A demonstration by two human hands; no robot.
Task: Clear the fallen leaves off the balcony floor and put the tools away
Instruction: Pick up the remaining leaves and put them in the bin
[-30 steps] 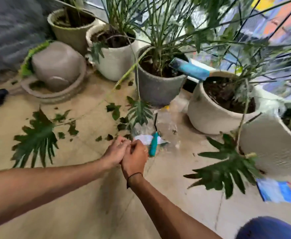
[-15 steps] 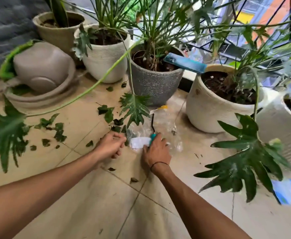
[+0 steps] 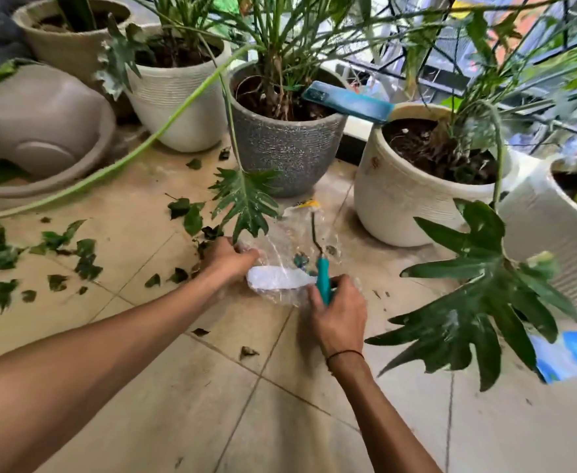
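Observation:
A clear plastic bag (image 3: 290, 247) with a white label lies on the tiled balcony floor in front of the grey pot. My left hand (image 3: 227, 259) grips the bag's left edge. My right hand (image 3: 336, 312) holds the teal handle of a small garden tool (image 3: 322, 279), whose dark metal end lies over the bag. Several torn green leaf pieces (image 3: 55, 247) are scattered on the tiles to the left, with a few small ones (image 3: 248, 351) near my forearms. A teal flat tool (image 3: 347, 102) rests across the rims of the grey and cream pots.
A grey pot (image 3: 287, 148), a cream pot (image 3: 413, 206) and white ribbed pots (image 3: 178, 97) ring the back. An overturned grey pot (image 3: 38, 110) sits in a saucer at left. Large leaves (image 3: 478, 302) overhang the right. A blue-white packet (image 3: 570, 356) lies at right.
My hands have parted: the left moved to the bag's left edge, the right took the teal handle. The view moved closer and left.

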